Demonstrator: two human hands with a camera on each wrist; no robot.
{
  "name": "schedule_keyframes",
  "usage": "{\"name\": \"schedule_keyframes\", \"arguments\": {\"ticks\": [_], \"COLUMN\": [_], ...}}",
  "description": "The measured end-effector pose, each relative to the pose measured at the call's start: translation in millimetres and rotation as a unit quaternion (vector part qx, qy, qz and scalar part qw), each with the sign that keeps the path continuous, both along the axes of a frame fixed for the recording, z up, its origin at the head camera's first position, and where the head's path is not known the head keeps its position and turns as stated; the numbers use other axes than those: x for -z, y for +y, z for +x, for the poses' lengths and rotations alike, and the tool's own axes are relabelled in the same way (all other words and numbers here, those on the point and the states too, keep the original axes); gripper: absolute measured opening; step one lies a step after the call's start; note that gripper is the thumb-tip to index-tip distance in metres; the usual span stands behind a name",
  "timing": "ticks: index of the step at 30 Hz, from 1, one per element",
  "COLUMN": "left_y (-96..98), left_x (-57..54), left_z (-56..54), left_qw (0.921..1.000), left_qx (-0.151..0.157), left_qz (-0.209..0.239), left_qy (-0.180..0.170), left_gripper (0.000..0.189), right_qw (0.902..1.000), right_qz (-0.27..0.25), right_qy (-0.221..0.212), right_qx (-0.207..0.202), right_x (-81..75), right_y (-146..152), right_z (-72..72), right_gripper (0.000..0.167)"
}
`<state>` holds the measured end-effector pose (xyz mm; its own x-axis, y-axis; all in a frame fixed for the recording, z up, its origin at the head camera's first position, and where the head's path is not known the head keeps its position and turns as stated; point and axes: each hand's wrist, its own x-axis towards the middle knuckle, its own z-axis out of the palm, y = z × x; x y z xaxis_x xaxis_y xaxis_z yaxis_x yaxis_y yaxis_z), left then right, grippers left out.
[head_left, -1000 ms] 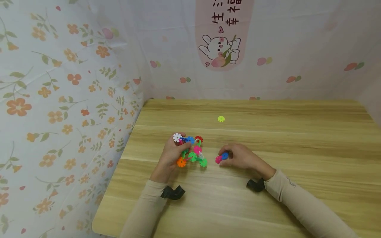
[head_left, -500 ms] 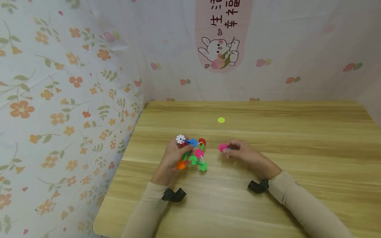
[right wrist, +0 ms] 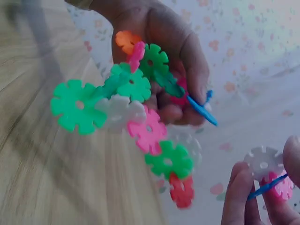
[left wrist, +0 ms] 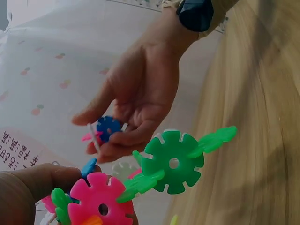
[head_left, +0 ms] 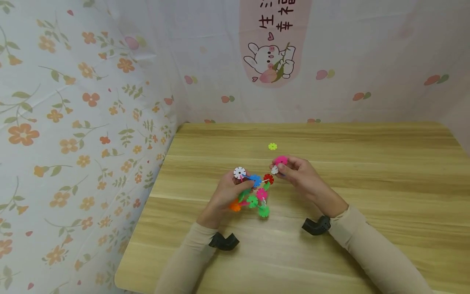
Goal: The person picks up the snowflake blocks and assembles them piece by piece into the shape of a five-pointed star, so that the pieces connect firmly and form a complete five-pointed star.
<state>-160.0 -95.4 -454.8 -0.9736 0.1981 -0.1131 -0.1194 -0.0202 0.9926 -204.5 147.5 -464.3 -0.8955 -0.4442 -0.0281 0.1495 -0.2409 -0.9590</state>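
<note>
My left hand point(head_left: 225, 192) grips a branching structure of joined plastic snowflake discs. It shows a white disc point(head_left: 239, 168), a blue disc point(head_left: 255, 177), a red disc point(head_left: 268, 175), an orange disc point(head_left: 235, 206) and several green discs point(right wrist: 70, 96). Thumb and fingers of my right hand point(head_left: 308, 179) pinch a small cluster of discs, with a pink disc point(head_left: 281, 159), a white disc point(right wrist: 262, 155) and a blue disc point(left wrist: 104, 126). This cluster is held just beyond the red disc, apart from it in the right wrist view. My fingers hide part of both pieces.
A loose yellow disc point(head_left: 270, 146) lies on the wooden table point(head_left: 367, 163), farther back than both hands. Patterned cloth point(head_left: 205, 61) hangs behind the table and along its left side. A black curved piece point(head_left: 315, 226) sits by each wrist.
My left hand has shifted right with the structure. The right hand has risen toward the back and turned its cluster, so a white disc shows there. The two pieces are closer together.
</note>
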Motion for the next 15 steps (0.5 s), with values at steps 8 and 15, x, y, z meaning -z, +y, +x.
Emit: {"name": "schedule_keyframes", "arguments": {"ticks": [8, 15], "left_y": [13.8, 19.7], "left_x": [2.1, 1.3], "left_z": [0.7, 1.2], "left_qw": [0.9995, 0.9995], "left_qx": [0.027, 0.024], "left_qz": [0.011, 0.018], "left_qy": [0.01, 0.012], "left_gripper": [0.016, 0.018], "right_qw": [0.9974, 0.9942], "right_qz": [0.063, 0.094], "right_qy": [0.016, 0.045], "right_qx": [0.033, 0.028], "right_x": [-6.4, -9.1], "right_y": [-11, -13], "right_z": [4.8, 8.7], "right_gripper": [0.033, 0.043]}}
